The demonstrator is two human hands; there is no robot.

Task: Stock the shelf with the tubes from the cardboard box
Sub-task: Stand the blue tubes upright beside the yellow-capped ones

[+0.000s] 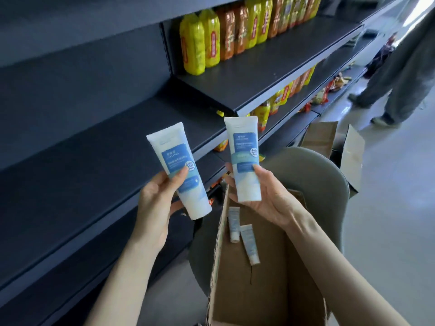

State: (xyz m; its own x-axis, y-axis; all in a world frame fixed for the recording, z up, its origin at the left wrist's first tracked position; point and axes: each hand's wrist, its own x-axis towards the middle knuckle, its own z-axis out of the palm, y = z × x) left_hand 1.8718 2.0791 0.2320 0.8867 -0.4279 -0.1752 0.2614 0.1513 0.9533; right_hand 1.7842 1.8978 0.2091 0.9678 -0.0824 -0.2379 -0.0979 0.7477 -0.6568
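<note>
Left hand (157, 198) is clamped round a white plastic tube with a blue label (181, 170), thumb on the front, crimped end up, leaning a bit left; right hand (261, 196) grips a second white tube with the same blue label (244, 161), thumb across the label too, nearly upright; the two tubes are near each other but apart, both held in the air over the far left corner of the open brown cardboard box (219, 255); down inside that box two small white tubes (234, 223) lie on the bottom by its left wall, just beside each other; a grey rounded seat-like thing (317, 172) shows under and behind the box; left of the box runs the dark grey metal shelf (94, 172); further along it, up beyond the box, rows of yellow and orange plastic bottles (211, 38); behind the box, another opened cardboard carton (324, 137); far right beyond that, someone's legs in grey trousers (400, 78)
</note>
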